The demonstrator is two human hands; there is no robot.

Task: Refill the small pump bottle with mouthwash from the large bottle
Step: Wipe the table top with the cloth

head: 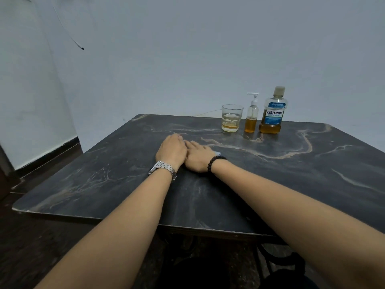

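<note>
The small clear pump bottle (251, 116) with a white pump stands at the far right of the table, about a third full of amber liquid. Right beside it stands the large Listerine mouthwash bottle (271, 113), capped, with amber liquid low in it. My left hand (171, 150), a metal watch on its wrist, rests palm down on the table's middle. My right hand (198, 156), with a dark bead bracelet, lies flat against it. Both hands are well short of the bottles and hold nothing. A small pale blue edge (218, 153) peeks out from under my right hand.
A glass tumbler (231, 118) with a little amber liquid stands left of the pump bottle. The dark marbled table (104, 176) butts against a pale wall at the back. A thin cable hangs on the wall at upper left.
</note>
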